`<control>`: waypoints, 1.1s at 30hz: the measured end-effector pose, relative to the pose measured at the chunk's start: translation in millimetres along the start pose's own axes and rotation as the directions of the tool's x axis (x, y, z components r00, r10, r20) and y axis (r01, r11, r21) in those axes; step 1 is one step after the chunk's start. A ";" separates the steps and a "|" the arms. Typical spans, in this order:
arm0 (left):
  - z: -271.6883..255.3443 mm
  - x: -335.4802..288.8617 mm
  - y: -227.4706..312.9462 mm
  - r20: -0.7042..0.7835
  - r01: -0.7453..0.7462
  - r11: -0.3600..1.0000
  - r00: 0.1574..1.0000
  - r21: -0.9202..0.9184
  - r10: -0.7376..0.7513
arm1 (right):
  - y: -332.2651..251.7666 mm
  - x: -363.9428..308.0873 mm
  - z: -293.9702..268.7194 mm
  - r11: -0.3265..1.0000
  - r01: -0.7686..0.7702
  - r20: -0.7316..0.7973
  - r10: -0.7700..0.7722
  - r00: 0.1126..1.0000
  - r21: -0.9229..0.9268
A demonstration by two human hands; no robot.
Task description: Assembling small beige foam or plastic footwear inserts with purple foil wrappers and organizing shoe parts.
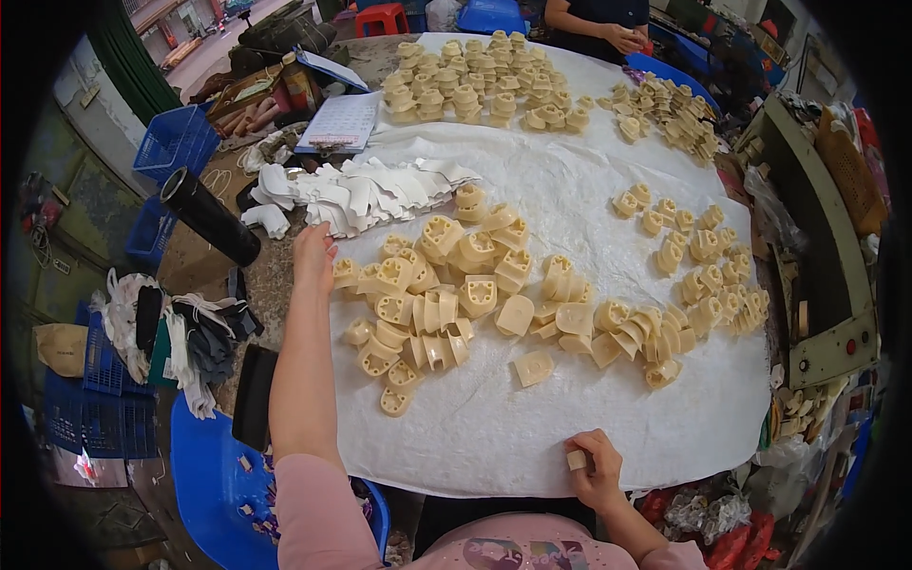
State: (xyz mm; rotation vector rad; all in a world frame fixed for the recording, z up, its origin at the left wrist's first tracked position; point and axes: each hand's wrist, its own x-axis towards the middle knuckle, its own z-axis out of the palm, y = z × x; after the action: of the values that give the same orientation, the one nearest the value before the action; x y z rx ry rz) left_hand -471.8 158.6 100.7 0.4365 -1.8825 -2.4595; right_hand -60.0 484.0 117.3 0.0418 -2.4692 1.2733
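My left arm stretches forward over the table's left side. At its end my left hand [315, 255] has its fingers out and slightly apart, beside the near edge of a pile of white curved plastic pieces [366, 195]. No object shows in that hand. Close to the table's front edge, my right hand [597, 464] is closed on a small beige block [576, 460] between thumb and fingers. A large heap of cream plastic molded parts [439, 237] lies between the hands and beyond them. One flat cream piece [534, 368] rests apart in front of the heap.
White sheeting [456, 437] covers the table. Stacked cream parts [475, 81] stand at the far side, with more clusters [708, 247] at right. A clipboard [340, 123] and a black tube [211, 217] are at left. Across the table are another person's hands [625, 38].
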 end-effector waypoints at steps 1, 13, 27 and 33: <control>7.3 -0.2 1.6 -0.071 0.037 0.999 0.997 -0.039 -0.039 | 0.4 0.1 -0.7 1.000 -0.006 -0.007 0.006 1.000 0.002; 17.3 13.9 9.2 -0.114 0.104 0.989 0.987 -0.109 -0.117 | 0.4 0.8 2.0 0.999 -0.024 -0.042 0.023 0.999 -0.027; 22.9 18.8 11.6 0.356 0.125 0.928 0.934 -0.352 0.009 | 1.1 -1.7 4.2 0.998 -0.051 -0.048 0.049 0.998 -0.036; 61.9 6.1 26.2 0.360 0.124 0.987 0.930 -0.102 -0.080 | 1.0 0.1 2.4 0.998 -0.050 -0.071 0.046 0.996 -0.048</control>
State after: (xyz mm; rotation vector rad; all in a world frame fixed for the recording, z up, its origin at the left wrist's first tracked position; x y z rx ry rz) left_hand -495.9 208.7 138.9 0.0896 -1.8428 -2.8681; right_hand -60.9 482.7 115.3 -0.0739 -2.4550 1.2106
